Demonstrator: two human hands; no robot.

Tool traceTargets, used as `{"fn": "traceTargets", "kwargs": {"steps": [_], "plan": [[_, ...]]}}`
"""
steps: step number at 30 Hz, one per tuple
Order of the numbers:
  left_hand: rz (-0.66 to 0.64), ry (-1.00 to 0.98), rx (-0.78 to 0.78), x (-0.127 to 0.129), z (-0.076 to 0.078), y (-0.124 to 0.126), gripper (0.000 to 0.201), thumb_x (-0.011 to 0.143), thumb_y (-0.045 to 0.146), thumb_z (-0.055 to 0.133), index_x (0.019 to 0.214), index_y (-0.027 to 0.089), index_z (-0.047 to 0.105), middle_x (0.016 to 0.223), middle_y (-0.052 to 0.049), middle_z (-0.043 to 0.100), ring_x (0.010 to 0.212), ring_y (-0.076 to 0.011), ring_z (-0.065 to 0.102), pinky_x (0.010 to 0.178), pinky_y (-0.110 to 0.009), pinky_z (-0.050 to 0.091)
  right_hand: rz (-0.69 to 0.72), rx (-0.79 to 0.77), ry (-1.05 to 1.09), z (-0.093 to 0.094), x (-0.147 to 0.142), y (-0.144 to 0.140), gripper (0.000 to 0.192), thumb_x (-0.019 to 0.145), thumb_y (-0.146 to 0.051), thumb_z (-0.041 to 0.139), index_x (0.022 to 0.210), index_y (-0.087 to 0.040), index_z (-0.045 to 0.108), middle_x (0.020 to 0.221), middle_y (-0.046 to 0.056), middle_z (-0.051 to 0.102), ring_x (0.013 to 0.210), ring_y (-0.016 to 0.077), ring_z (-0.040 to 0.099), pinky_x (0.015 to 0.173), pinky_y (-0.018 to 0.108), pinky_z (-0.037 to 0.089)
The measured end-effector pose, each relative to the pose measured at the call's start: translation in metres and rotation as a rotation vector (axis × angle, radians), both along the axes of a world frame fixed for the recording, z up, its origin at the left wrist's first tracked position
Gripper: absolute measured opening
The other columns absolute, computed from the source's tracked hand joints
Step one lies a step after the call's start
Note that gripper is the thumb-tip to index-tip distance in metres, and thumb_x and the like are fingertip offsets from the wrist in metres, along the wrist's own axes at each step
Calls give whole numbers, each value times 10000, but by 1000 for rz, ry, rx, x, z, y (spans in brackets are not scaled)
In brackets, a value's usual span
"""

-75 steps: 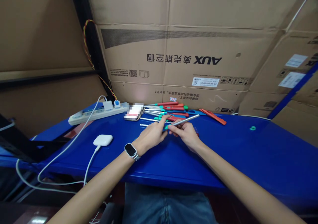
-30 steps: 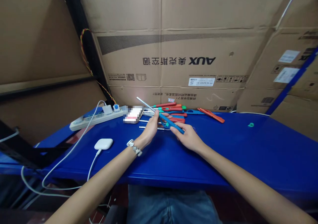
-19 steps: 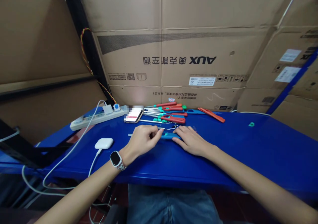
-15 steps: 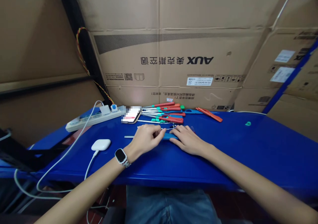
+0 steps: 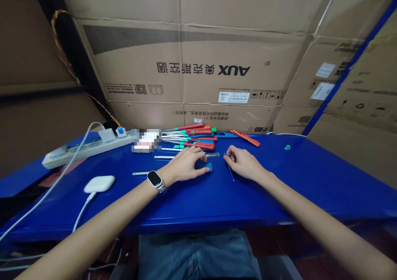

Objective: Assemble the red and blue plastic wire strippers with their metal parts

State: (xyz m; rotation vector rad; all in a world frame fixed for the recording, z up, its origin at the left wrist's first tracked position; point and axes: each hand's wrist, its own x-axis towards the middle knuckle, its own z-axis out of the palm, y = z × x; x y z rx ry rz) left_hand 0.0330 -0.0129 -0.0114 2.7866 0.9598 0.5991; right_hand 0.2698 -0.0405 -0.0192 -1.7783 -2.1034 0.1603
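Blue screwdriver handle [image 5: 208, 166] lies under our flat left hand [image 5: 186, 165]; our right hand [image 5: 245, 164] seemingly pinches a thin metal shaft [image 5: 230, 172].

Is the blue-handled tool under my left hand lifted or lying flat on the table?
Lying flat: the blue-handled tool rests on the blue table, under the left hand.

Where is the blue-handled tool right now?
In the head view, the blue-handled tool lies flat on the blue table near centre, mostly under the left hand, with the right hand just beside it.
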Motion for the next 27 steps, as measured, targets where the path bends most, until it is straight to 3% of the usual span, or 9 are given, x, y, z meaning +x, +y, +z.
{"fn": "traceTargets", "kwargs": {"steps": [4, 10, 16, 21, 27], "plan": [[-29, 35, -46, 11, -6, 8, 314, 837, 454, 665, 1027, 205, 676, 1036, -73, 666, 965, -248, 618, 851, -333, 453, -145, -89, -47, -8, 3, 3, 274, 844, -460, 602, 729, -212, 602, 760, 73, 679, 714, 217, 627, 584, 277, 338], [-15, 0, -101, -4, -13, 11, 344, 846, 491, 650, 1037, 210, 695, 1031, -65, 684, 919, -233, 633, 813, -315, 459, -173, -89, -44, -7, -11, 9, 161, 821, -297, 584, 702, -197, 628, 835, 112, 704, 786, 249, 670, 612, 294, 379], [15, -59, -97, -14, -11, 8, 356, 877, 525, 595, 1002, 208, 700, 996, -60, 709, 934, -239, 629, 808, -330, 449, -183, -60, -99, -7, -14, 13, 240, 838, -429, 578, 814, -191, 601, 856, 128, 696, 808, 285, 666, 625, 318, 386], [32, -103, -77, -18, -10, 12, 323, 936, 472, 513, 937, 201, 689, 910, -43, 714, 868, -209, 633, 782, -312, 439, -207, -100, -91, -6, -19, 16, 132, 836, -328, 557, 851, -197, 571, 883, 124, 687, 839, 285, 664, 641, 318, 394], [39, -102, -82, -19, -10, 15, 323, 950, 436, 481, 888, 190, 681, 847, -37, 701, 783, -188, 614, 710, -293, 437, -252, -104, -22, -6, -20, 18, 225, 736, -241, 593, 949, -215, 523, 908, 104, 677, 842, 282, 656, 621, 297, 392]]}}
